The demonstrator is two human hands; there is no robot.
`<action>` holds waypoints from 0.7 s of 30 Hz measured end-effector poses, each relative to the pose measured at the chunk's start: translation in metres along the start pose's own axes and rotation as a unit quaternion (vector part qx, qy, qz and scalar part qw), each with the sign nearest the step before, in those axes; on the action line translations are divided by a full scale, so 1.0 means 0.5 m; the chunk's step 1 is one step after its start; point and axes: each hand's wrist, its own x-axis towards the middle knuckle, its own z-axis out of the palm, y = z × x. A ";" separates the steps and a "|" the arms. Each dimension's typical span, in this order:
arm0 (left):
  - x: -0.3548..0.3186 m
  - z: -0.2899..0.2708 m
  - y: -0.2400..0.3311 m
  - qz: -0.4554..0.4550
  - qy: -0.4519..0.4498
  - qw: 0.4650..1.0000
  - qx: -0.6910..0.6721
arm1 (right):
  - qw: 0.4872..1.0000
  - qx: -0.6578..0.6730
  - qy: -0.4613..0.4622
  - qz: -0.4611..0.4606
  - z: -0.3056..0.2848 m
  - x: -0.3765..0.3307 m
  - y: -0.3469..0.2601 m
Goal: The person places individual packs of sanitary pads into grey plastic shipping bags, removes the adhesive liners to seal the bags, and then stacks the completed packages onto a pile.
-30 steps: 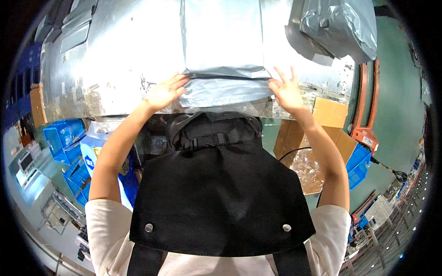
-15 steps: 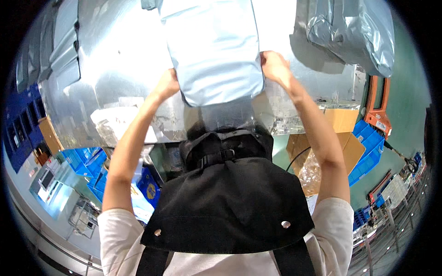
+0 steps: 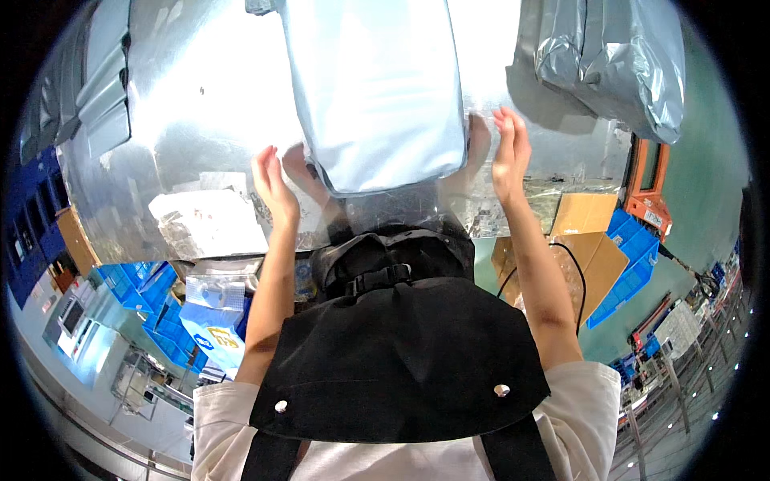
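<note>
**Grey parcel set on the steel table, both hands flat at its sides**

From the head camera: the pale grey bag (image 3: 373, 88) lies lengthways on the shiny metal table (image 3: 184, 120), its near end at the table's edge. The left hand (image 3: 273, 186) is open, fingers spread beside the bag's lower left corner; the right hand (image 3: 509, 152) is open too, palm against its right edge. Neither grips. Placing looks done; squaring it up seems left. More grey bags (image 3: 609, 56) lie to the right.

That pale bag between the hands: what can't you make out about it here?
- Pale bag, head view: top cut off by the picture's upper edge; contents hidden by its opaque skin.
- Left hand: fingertips partly behind the bag.
- Right hand: whether it touches the bag is unclear.
</note>
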 end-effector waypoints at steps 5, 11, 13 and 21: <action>-0.146 0.043 0.060 0.115 -0.111 0.979 0.125 | 0.936 -0.249 -0.135 -0.210 0.007 -0.150 -0.027; -0.038 0.122 0.083 -0.049 -0.150 0.987 0.021 | 0.989 -0.123 -0.049 -0.059 0.121 -0.079 -0.045; 0.003 0.109 0.069 -0.131 -0.224 0.963 -0.069 | 0.987 -0.041 -0.151 0.034 0.106 -0.043 -0.093; 0.043 0.158 0.018 -0.267 -0.173 0.882 -0.347 | 0.967 0.175 -0.139 0.120 0.134 0.106 0.050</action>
